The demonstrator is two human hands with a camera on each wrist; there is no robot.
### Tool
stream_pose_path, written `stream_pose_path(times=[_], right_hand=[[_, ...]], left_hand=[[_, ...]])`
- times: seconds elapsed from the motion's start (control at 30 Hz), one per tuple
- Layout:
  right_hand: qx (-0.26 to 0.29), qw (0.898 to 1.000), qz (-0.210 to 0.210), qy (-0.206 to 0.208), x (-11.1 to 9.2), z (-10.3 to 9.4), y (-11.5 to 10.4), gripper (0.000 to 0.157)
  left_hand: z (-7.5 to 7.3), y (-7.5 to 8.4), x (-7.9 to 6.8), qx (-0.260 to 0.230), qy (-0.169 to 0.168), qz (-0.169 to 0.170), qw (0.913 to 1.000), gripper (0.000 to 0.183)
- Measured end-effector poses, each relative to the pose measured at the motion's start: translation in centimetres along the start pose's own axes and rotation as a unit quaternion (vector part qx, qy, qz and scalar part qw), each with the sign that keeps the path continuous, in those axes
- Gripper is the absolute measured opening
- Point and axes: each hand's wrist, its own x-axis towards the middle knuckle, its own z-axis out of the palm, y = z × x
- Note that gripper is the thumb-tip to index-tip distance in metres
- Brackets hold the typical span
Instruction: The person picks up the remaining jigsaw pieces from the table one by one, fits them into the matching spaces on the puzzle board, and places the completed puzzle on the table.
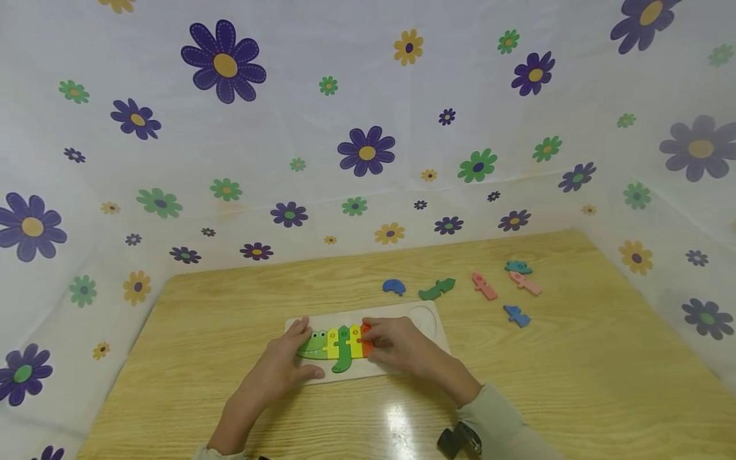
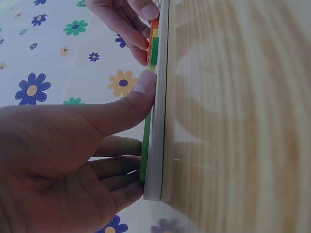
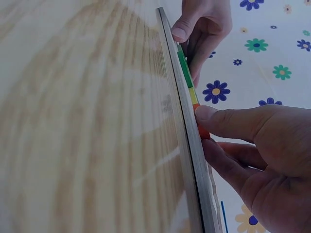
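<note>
A pale wooden puzzle board (image 1: 368, 372) lies on the table with a crocodile partly assembled on it. My left hand (image 1: 282, 358) rests at its left end, fingers by the green crocodile head (image 1: 314, 345) and thumb near the front edge. To the right of the head sit a yellow piece (image 1: 332, 343), a green piece (image 1: 344, 348) with a leg, and a second yellow piece (image 1: 356, 342). With thumb and fingers, my right hand (image 1: 402, 342) pinches an orange puzzle piece (image 3: 203, 132) beside that second yellow one. The fingers hide part of the orange piece.
Behind the board lie a blue curved piece (image 1: 393, 287) and a green piece (image 1: 437, 289). Farther right are two pink pieces (image 1: 484, 286), a teal piece (image 1: 519, 267) and a blue piece (image 1: 517, 315). A flower-patterned cloth (image 1: 310, 128) surrounds the table.
</note>
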Motion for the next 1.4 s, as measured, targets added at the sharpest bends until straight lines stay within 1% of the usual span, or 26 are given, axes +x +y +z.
stream_pose_path(times=[0.27,0.47,0.6,0.77,0.9,1.0,1.07,1.17,1.27,1.4], right_hand=[[-0.023,1.000,0.004,0.010,0.1,0.1,-0.3,0.027],[-0.035,0.999,0.003,0.000,0.2,0.1,-0.5,0.025],[-0.052,0.999,-0.011,0.000,0.1,-0.1,-0.7,0.025],[-0.054,0.998,-0.025,-0.002,0.2,-0.3,-0.9,0.026],[-0.033,0.999,-0.013,-0.012,0.1,-0.6,-0.8,0.033],[0.002,1.000,0.006,-0.018,0.0,-0.9,-0.8,0.040],[0.020,1.000,0.011,-0.018,-0.1,-1.2,-0.7,0.041],[0.040,0.999,0.019,-0.012,-0.4,-1.4,-0.6,0.037],[0.060,0.998,0.016,0.001,-0.6,-1.8,-0.7,0.032],[0.072,0.997,-0.005,0.016,-0.8,-2.7,-0.8,0.029]], left_hand=[[-0.1,0.2,-0.1,0.009,0.001,-0.001,1.0000,0.085],[-0.3,0.4,-0.1,0.012,0.001,0.001,0.9999,0.084],[-0.4,0.4,-0.1,0.014,0.000,0.003,0.9999,0.084],[-0.6,0.2,-0.1,0.017,-0.004,0.000,0.9998,0.085],[-0.8,0.0,-0.1,0.015,-0.007,-0.005,0.9998,0.085],[-0.8,0.0,-0.1,0.015,-0.007,-0.006,0.9998,0.085],[-0.7,0.0,-0.1,0.016,-0.005,-0.005,0.9998,0.085],[-0.4,-0.1,-0.1,0.015,-0.002,-0.004,0.9999,0.085],[-0.1,-0.1,-0.1,0.015,-0.001,-0.004,0.9999,0.085],[0.0,0.0,0.0,0.011,0.001,-0.005,0.9999,0.086]])
